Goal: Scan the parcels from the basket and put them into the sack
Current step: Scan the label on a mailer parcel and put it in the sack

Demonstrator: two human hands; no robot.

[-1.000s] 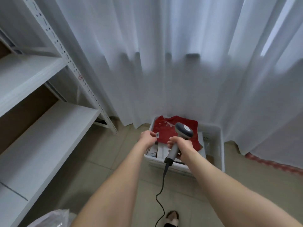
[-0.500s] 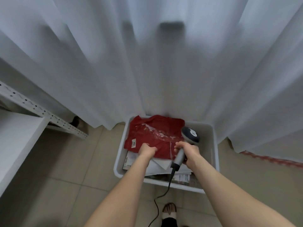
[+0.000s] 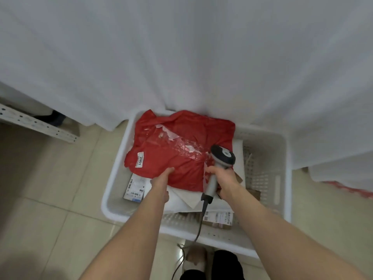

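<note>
A white plastic basket (image 3: 268, 235) stands on the tiled floor against the curtain. On top of its pile lies a crumpled red plastic parcel (image 3: 181, 146) with a small white label reading 2001 (image 3: 140, 162). My left hand (image 3: 161, 181) grips the red parcel's near edge. My right hand (image 3: 223, 181) holds the handle of a grey corded scanner (image 3: 222, 156), its head just above the parcel's right side. Under the red one lie white flat parcels (image 3: 186, 198) and labelled boxes (image 3: 134, 188). The sack is out of view.
A white curtain (image 3: 181, 57) hangs right behind the basket. The foot of a white metal shelf frame (image 3: 38, 125) stands at the left. The scanner cable (image 3: 198, 229) trails down over the basket's near rim to my foot (image 3: 194, 257). Beige tiles lie to the left.
The view has tilted down and closed in on the basket. My left hand slid from the red parcel's left corner to its near edge. The scanner stays in my right hand.
</note>
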